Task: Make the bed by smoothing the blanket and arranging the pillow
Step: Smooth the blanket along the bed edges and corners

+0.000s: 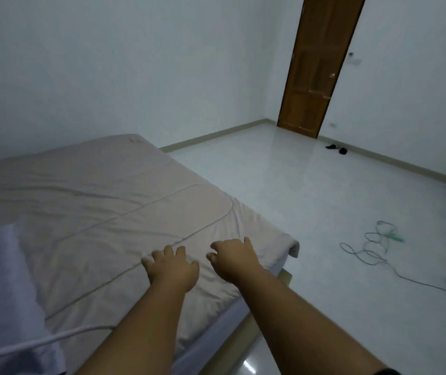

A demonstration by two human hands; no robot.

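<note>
A beige blanket (102,201) with stitched seams lies spread over the bed, wrinkled near its middle and right edge. My left hand (171,266) rests palm down on it with fingers spread. My right hand (234,259) lies beside it, palm down close to the bed's right edge, fingers slightly bent on the fabric. A pale lilac pillow (2,293) sits at the lower left, partly cut off by the frame. Neither hand holds anything.
White tiled floor (311,190) stretches to the right of the bed. A coiled cable (373,244) lies on it, with dark small items (336,148) near the brown wooden door (322,66). White walls stand behind the bed.
</note>
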